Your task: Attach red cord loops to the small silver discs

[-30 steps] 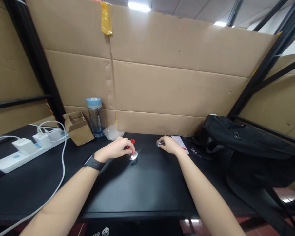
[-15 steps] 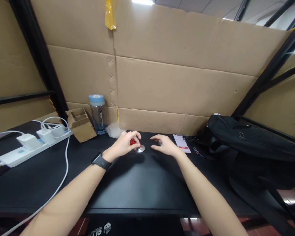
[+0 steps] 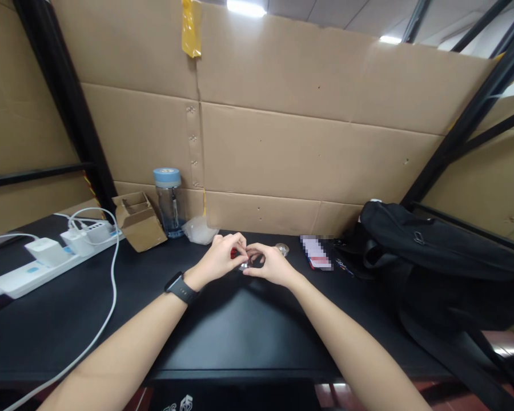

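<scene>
My left hand [image 3: 220,257], with a black watch on its wrist, is closed on a small red piece [image 3: 233,253]. A shiny silver disc [image 3: 243,265] shows at its fingertips, and the fingers hide much of both parts. Facing it, my right hand [image 3: 270,264] has its thumb and fingers curled in at the disc's right edge, and the two hands nearly meet. Just behind the right hand lies a small round, shiny, see-through piece [image 3: 282,249] on the black table [image 3: 244,337].
At the left stand a white power strip [image 3: 55,268] with chargers, an opened cardboard box [image 3: 140,222] and a blue-lidded bottle [image 3: 170,202]. A crumpled white plastic bag [image 3: 199,229] lies beside the bottle. To the right are a phone [image 3: 317,252] and a black backpack [image 3: 437,257].
My right hand has moved left to the disc between the left fingers. The round see-through piece now shows behind it. The view has tilted slightly upward.
</scene>
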A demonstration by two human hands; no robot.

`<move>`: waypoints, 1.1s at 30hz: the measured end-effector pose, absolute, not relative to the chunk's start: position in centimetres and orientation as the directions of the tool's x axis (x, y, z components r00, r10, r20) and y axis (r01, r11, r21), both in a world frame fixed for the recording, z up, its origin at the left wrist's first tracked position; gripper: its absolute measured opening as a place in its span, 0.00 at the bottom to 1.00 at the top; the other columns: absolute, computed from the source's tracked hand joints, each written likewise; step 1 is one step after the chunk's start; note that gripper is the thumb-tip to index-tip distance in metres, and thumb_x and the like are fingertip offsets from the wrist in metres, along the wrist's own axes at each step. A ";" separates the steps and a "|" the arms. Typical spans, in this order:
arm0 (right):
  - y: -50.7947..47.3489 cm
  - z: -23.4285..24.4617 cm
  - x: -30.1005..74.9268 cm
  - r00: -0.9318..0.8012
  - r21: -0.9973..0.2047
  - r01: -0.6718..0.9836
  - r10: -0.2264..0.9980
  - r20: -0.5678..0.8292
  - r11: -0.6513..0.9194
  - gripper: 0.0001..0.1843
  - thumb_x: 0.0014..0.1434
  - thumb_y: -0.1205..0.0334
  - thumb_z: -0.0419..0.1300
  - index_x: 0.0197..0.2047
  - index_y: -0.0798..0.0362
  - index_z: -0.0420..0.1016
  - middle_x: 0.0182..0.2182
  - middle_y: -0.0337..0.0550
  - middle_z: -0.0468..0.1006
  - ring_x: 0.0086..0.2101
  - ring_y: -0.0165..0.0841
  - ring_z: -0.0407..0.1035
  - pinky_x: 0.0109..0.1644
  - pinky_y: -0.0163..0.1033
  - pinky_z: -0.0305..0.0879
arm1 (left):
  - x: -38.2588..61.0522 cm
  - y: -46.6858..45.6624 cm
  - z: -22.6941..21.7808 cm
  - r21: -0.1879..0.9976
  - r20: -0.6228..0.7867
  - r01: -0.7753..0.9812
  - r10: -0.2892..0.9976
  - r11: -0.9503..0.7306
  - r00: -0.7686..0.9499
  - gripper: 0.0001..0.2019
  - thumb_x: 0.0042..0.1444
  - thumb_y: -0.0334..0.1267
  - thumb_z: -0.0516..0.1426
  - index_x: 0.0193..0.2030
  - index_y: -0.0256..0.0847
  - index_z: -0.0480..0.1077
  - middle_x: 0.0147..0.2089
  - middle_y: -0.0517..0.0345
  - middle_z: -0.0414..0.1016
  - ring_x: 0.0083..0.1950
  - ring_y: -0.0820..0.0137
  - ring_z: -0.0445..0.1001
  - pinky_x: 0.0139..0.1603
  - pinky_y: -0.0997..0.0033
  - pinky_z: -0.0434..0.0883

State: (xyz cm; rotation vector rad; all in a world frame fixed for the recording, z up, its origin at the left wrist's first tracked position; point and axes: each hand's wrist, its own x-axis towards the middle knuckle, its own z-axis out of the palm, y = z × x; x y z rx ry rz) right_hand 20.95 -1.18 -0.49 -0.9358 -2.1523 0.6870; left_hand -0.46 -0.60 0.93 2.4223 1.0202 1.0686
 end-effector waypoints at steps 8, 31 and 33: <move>0.0 -0.7 21.1 -0.266 -0.935 0.052 0.908 0.325 0.350 0.28 0.51 0.54 0.72 0.53 0.49 0.70 0.45 0.45 0.80 0.36 0.31 0.74 0.43 0.40 0.71 | -0.5 -0.2 0.4 0.487 0.580 0.610 0.754 -0.625 0.310 0.05 0.61 0.38 0.57 0.41 0.43 0.74 0.43 0.56 0.81 0.44 0.64 0.77 0.45 0.66 0.68; 3.4 -0.5 27.8 -0.087 -0.741 0.559 0.915 0.394 0.372 0.27 0.51 0.60 0.68 0.55 0.51 0.74 0.44 0.45 0.80 0.32 0.29 0.74 0.39 0.35 0.71 | -3.0 1.1 0.6 0.242 0.436 0.843 0.830 -0.480 0.348 0.07 0.53 0.41 0.59 0.29 0.44 0.76 0.36 0.56 0.81 0.46 0.59 0.73 0.54 0.53 0.55; 4.1 -0.5 29.5 -0.013 -0.690 0.650 0.913 0.408 0.318 0.23 0.51 0.60 0.68 0.51 0.52 0.75 0.43 0.45 0.81 0.32 0.30 0.75 0.41 0.36 0.71 | -3.9 1.8 0.3 0.223 0.412 0.856 0.841 -0.466 0.351 0.07 0.54 0.41 0.59 0.29 0.46 0.77 0.39 0.55 0.81 0.49 0.56 0.72 0.55 0.51 0.55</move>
